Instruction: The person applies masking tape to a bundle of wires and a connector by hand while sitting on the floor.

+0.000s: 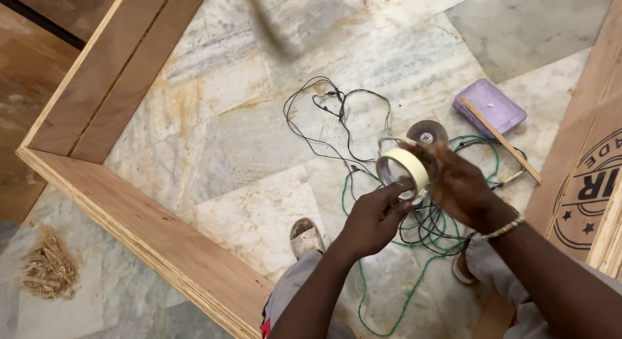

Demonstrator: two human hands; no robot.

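head view: a roll of pale masking tape (403, 172) is gripped by the right hand (461, 187), fingers curled round its far rim. the near edge is pinched by the left hand (374, 217), fingers nearly closed. below, tangled black and green wires (427, 227) are spread on the marble floor (246, 138), near a purple box (490, 106) and a wooden stick (500, 139).

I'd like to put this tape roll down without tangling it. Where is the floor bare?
Bare marble floor lies between the plywood frame and the black wire. It is crowded under the left hand and right hand holding the tape roll: green cable, grinding disc, purple box with a wooden stick.
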